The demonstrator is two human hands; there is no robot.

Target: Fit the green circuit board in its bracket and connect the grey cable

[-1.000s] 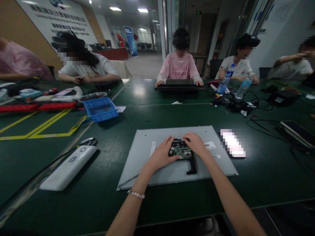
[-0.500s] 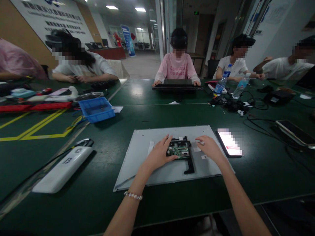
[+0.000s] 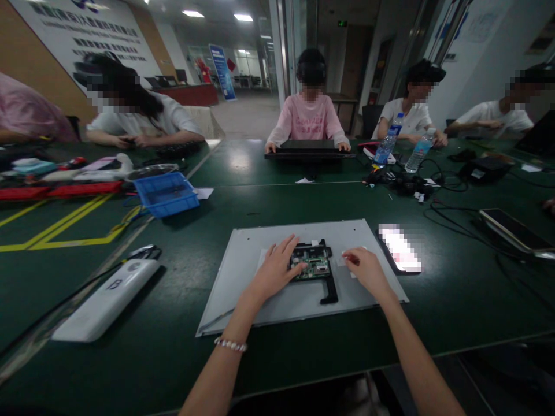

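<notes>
A flat grey-white panel (image 3: 264,309) lies on the green table in front of me. A green circuit board (image 3: 318,268) rests on it inside a black plastic frame (image 3: 332,289) with an arm reaching toward me. My left hand (image 3: 277,268) lies over the left side of the frame, fingers stretched out and apart, thumb at the board's edge. To the right of the frame, my right hand (image 3: 363,267) hovers near the panel with thumb and fingertips pinched together. Whatever is between those fingertips is too small to make out.
A lit phone (image 3: 399,248) lies right of the panel, a white power bank (image 3: 106,300) with a cable to the left. Farther off are a blue bin (image 3: 167,193), water bottles (image 3: 389,140), tangled black cables (image 3: 407,182) and another phone (image 3: 514,231). Several people sit across the table.
My right hand's fingers have come together into a pinch and turned lower toward the panel. My left hand stays over the frame. The whole view has shifted slightly.
</notes>
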